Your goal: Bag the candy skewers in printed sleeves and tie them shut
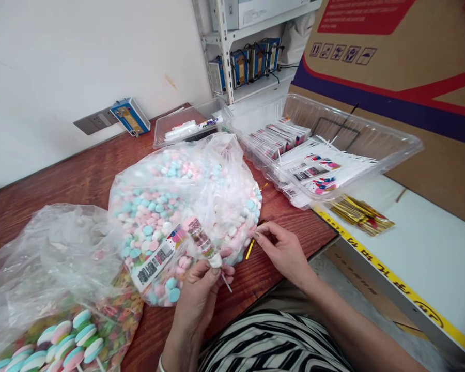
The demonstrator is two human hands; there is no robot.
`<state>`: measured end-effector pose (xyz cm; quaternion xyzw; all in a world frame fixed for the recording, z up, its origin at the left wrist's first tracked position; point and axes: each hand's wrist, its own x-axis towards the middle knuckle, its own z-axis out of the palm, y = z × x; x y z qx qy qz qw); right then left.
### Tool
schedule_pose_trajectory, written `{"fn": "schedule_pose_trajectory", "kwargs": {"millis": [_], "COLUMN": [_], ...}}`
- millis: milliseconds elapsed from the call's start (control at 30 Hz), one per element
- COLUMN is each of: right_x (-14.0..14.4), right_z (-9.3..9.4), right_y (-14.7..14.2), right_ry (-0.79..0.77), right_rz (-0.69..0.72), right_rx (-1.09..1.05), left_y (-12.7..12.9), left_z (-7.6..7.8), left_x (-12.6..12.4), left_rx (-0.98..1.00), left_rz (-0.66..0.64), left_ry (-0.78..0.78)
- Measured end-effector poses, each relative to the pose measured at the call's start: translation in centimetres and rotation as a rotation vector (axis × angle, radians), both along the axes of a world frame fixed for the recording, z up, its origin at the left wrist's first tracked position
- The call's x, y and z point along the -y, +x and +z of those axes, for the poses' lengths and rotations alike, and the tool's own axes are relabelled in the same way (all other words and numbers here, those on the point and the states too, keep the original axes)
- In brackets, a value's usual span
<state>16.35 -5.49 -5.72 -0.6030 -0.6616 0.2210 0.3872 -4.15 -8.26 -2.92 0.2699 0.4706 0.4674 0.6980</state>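
My left hand (197,289) is closed around the gathered neck of a small wrapped candy pop (200,236). Its printed clear wrapper points up and away, and a white stick (226,283) sticks out below my fingers. To the right, my right hand (284,253) pinches a thin gold twist tie (250,249) between thumb and fingertips, apart from the pop. Behind both hands lies a large clear bag of pastel marshmallows (145,206). On its front rests a flat printed wrapper (157,262).
Striped marshmallow pops (64,343) lie on a bag of gummy candies (126,323) at lower left. A clear tray (395,142) holds printed wrappers and white sticks. Gold twist ties (362,214) lie beside it. A smaller tray (163,129) and a large carton (391,62) stand behind.
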Motion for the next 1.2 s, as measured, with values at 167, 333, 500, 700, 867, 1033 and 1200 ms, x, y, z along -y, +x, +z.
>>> {"fn": "schedule_pose_trajectory", "kwargs": {"millis": [167,333,500,700,867,1033,1200], "right_x": [2.1,3.2,3.8,3.6,3.1,3.1,3.8], "right_z": [1.9,2.9,2.7,3.0,3.1,2.4,3.1], "right_y": [-0.3,-0.4,-0.7,-1.7,-2.3,-2.4,-2.4], "right_ry": [0.32,0.376,-0.028,-0.617,-0.796,-0.846,-0.4], "right_rz": [0.182,0.357,0.339,0.297,0.221,0.239,0.193], "right_rx": [-0.055,-0.156,-0.49,-1.195,-1.329,-1.284,-0.917], "left_y": [1.7,2.4,1.8,0.9,0.9,0.7,1.0], "left_z": [0.7,0.5,0.6,0.3,0.3,0.4,0.8], "left_x": [-0.5,-1.4,-1.8,-1.9,-1.7,-1.9,-2.8], "left_rx": [0.189,0.287,0.138,-0.256,-0.44,-0.52,-0.8], "left_rz": [-0.142,-0.038,0.072,0.017,-0.033,-0.058,-0.04], "left_ry": [-0.217,-0.169,0.014,0.267,0.332,0.347,0.464]}}
